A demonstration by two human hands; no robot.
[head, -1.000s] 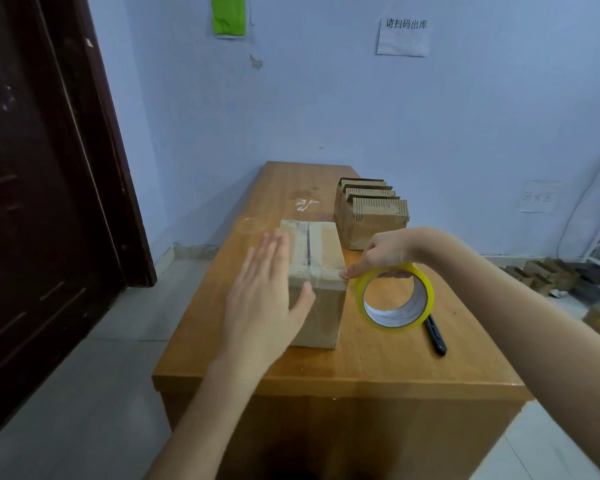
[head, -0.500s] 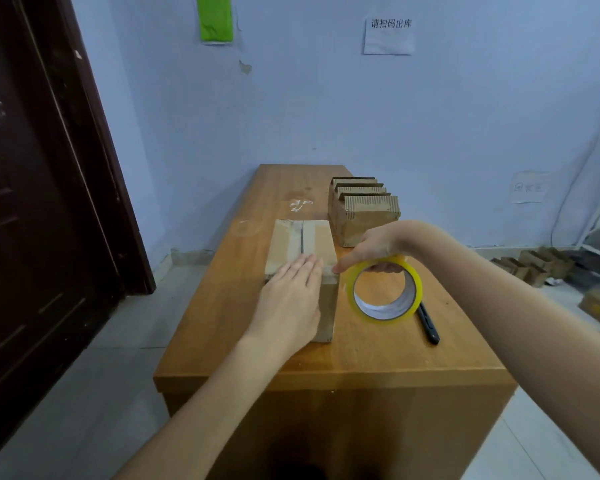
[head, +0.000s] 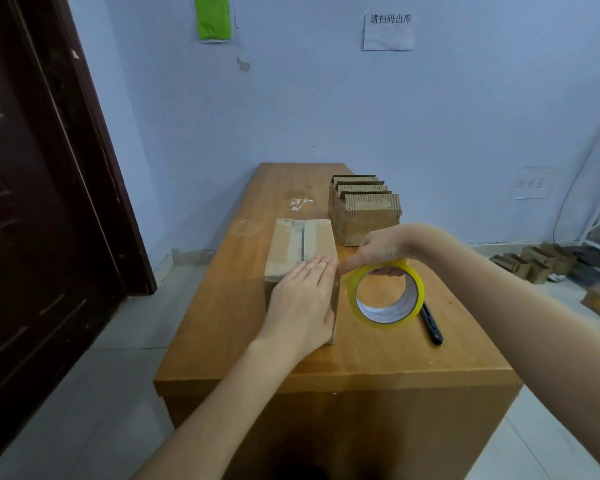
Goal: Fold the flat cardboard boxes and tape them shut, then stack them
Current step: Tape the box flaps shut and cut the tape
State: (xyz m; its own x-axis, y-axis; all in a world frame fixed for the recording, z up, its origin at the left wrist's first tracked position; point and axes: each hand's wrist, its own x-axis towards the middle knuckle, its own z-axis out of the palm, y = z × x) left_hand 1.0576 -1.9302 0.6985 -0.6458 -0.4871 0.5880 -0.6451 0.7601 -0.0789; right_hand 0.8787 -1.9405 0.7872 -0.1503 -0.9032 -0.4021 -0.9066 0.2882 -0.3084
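A person's left hand lies flat, fingers straight and together, on the near end of a folded cardboard box standing on a wooden tabletop, while the right hand, just right of the box, holds a yellow tape roll upright in a curled grip, forefinger extended to the box's right top edge. Right of the roll a black utility knife lies on the wood. Beyond the box, toward the blue wall, stands a bundle of flat cardboard boxes on edge.
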